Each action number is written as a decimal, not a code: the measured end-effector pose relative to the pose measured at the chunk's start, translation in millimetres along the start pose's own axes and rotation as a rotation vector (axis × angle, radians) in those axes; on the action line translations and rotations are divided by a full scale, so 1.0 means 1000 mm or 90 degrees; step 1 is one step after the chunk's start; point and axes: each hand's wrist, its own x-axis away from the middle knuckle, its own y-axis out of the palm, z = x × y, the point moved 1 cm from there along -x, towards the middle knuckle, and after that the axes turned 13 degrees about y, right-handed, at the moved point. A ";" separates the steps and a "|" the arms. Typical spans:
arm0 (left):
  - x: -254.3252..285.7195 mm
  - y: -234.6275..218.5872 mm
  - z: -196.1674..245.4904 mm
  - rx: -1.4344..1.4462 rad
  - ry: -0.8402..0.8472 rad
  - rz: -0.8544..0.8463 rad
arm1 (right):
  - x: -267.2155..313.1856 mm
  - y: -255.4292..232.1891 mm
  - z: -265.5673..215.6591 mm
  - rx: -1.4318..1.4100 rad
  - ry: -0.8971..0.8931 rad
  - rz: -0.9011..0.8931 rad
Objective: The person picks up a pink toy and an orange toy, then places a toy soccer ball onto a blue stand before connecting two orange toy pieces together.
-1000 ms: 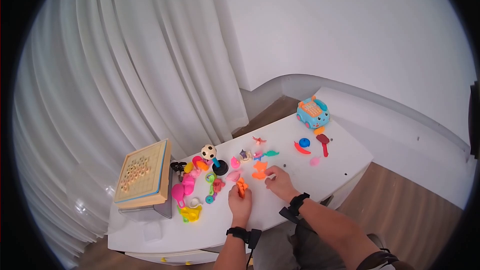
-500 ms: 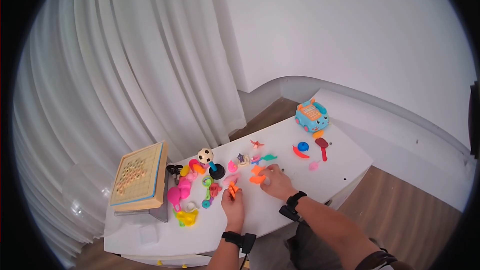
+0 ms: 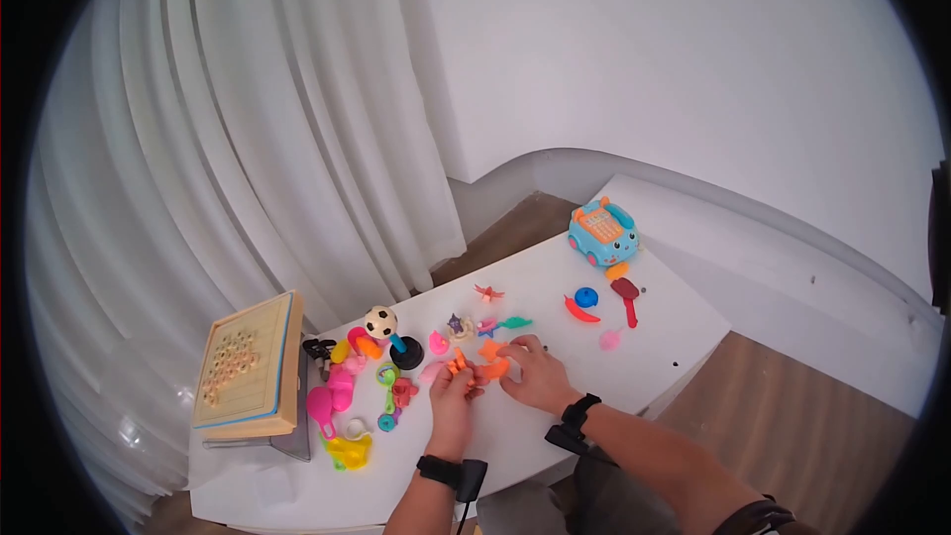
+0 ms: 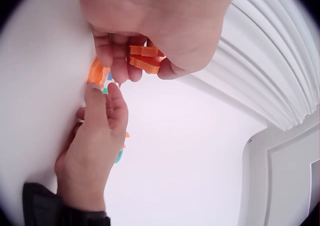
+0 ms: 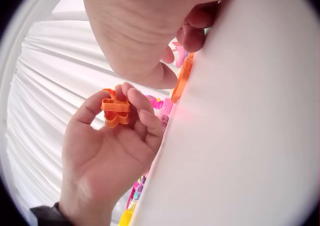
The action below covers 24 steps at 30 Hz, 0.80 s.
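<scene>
My left hand [image 3: 453,416] holds small orange openwork shapes [image 5: 115,107] between its thumb and curled fingers, above the white table. To its right, my right hand [image 3: 541,379] is low over the tabletop, with relaxed, bent fingers around the near end of another orange shape [image 3: 494,369]. That shape lies against the surface in the right wrist view, close to the thumb tip. Just beyond it lies one more orange piece [image 3: 491,349]. The right fingertips are partly hidden in the head view.
Left of the hands are a football on a black stand [image 3: 406,353], pink toys [image 3: 340,388], a yellow toy [image 3: 349,452] and a board with round pieces [image 3: 243,367]. At the far right stand a blue toy phone [image 3: 603,233] and a red toy [image 3: 627,299].
The two hands have come closer together. The nearer orange shape by my right hand has shifted slightly away from the other one. The head view has turned, moving the whole table leftward in it.
</scene>
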 end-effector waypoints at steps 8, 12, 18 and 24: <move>-0.008 -0.022 0.004 0.108 0.018 -0.073 | -0.003 0.000 -0.004 -0.053 0.067 -0.034; -0.004 -0.017 0.013 0.077 0.003 -0.115 | -0.002 -0.001 -0.009 -0.002 0.016 0.002; -0.004 -0.024 0.004 0.097 -0.002 -0.091 | 0.000 -0.003 -0.015 0.061 -0.007 -0.013; 0.008 -0.029 0.009 0.123 -0.005 -0.073 | 0.001 -0.002 -0.012 0.072 0.004 -0.035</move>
